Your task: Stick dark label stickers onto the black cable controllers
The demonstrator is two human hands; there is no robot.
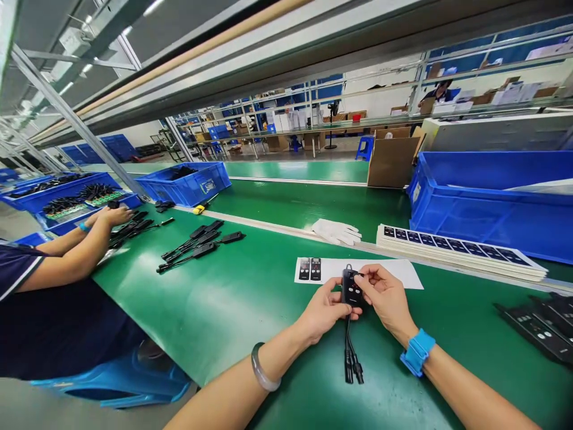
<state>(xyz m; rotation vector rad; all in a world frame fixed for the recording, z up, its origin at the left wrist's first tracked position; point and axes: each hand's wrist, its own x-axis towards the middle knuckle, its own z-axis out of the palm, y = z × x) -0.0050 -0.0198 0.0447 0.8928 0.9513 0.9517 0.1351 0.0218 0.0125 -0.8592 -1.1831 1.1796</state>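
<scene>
A flat black plastic controller (352,293), rounded at the corners, is held over the glossy green table (250,316), thin cables (348,335) trailing from its near end. The left hand (323,310) pinches its near half between thumb and fingers; the right hand (387,296), fingers curled, has its thumb at the face, grip unclear. A white sheet (398,273) lies behind; farther off are a crumpled glove (335,231) and blue bin (487,218)

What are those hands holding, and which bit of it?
A small black box with cables. The left-hand grip holds its left side and lower end, near where the cables come out; the right-hand grip touches its upper right front.
</scene>
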